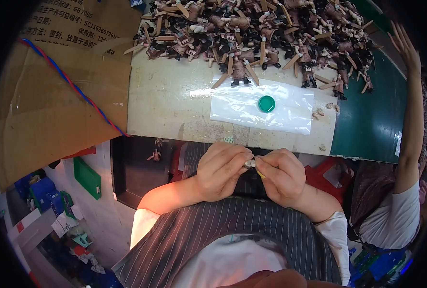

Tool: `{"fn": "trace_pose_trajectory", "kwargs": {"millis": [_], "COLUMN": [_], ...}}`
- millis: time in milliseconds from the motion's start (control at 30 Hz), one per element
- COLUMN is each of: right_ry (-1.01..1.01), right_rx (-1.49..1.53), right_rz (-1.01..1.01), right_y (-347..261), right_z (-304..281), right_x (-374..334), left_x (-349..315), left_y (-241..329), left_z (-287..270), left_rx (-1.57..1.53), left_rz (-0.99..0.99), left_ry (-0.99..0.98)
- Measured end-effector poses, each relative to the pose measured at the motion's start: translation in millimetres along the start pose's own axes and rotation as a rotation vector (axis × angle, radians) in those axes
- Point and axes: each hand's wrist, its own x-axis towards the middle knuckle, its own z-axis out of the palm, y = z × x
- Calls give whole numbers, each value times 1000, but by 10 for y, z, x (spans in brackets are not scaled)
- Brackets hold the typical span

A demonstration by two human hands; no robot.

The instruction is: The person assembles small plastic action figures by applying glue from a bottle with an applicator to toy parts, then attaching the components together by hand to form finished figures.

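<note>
- Two hands, L hand (225, 170) & R hand (281, 175), pinched on one small pale pc (249, 163), near side of plastic sheet (290, 117).
- Pc prob. mid-work; can't tell what's left on it.
- Loose pale bits (320, 112) R of sheet; figures (240, 72) heaped beyond it, done or not unclear.
- Figures: moulded, brown/black, w/ flat tan strips (252, 74).
- Sheet: glossy, creased; round green lid/pot (266, 103) atop.

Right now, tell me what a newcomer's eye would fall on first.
Probably the heap of small figures across the far side of the table. Next, the green container on the plastic sheet before it; then, by the near edge, the left hand pinching a small pale piece beside the right hand, which seems to hold something yellow.
</note>
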Motion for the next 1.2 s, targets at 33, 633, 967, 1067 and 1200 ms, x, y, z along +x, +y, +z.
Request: {"fn": "trace_pose_trajectory", "kwargs": {"millis": [33,633,967,1067,1200], "right_ry": [4,396,98,107,192], "right_rx": [3,-321,-647,-636,-633], "right_rz": [-2,666,455,493,455], "right_y": [3,616,815,826,834], "right_z": [9,-753,-790,-739,-756], "right_x": [-6,-272,-269,-247,-253], "left_x": [-12,-2171,-1385,-355,805], "left_y": [8,-1025,-675,-97,-168], "left_z": [-5,-1324,-1238,-817,-344], "left_rx": [10,305,775,585,505], "left_rz": [3,-872,-692,-250,-141], "left_ry": [-1,547,253,234,157]}}
